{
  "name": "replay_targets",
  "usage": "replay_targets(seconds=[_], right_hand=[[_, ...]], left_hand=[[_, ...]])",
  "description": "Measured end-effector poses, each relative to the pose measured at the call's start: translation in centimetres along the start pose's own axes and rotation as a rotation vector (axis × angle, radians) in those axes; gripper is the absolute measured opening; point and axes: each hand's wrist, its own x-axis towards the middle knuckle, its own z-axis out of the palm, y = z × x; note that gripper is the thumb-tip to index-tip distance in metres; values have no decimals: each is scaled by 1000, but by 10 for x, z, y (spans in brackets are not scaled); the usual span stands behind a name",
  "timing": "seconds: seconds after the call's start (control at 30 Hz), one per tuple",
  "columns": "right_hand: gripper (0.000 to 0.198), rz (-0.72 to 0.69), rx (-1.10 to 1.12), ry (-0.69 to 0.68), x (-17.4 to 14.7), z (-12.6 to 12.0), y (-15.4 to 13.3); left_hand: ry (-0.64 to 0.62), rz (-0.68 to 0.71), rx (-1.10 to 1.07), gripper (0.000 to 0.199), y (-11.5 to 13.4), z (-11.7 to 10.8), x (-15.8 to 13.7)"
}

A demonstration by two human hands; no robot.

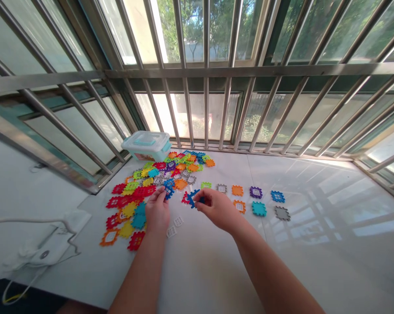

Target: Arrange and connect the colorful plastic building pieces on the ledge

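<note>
Your left hand and right hand each pinch a blue toothed tile, the left one's latticed tile beside the colourful tile heap, the right one's tile nearer the middle, your fingers hiding part of each. Your left forearm covers some of the heap's edge, and a white corded unit is blurred at left. The glossy white surface meets metal bars before sunlit windows.
</note>
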Motion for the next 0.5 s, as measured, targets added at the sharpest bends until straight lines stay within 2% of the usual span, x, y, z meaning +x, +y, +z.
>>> replay_targets(seconds=[0.07,0.2,0.3,0.37,0.43,0.5], right_hand=[[24,7,37,48,1,-2,3],[48,9,72,53,0,-4,5],[49,1,107,50,0,-4,4],[44,-3,149,34,0,-4,4],[42,-4,186,16,0,-5,3],[40,-3,198,12,0,-5,3]], left_hand=[[-21,76,189,27,3,-4,-2],[-110,352,741,23,8,-7,-13],[-205,526,994,23,11,-7,-17],[-218,618,1056,22,14,-4,-19],[-210,660,1010,21,18,0,-23],[-252,586,856,21,20,5,-30]])
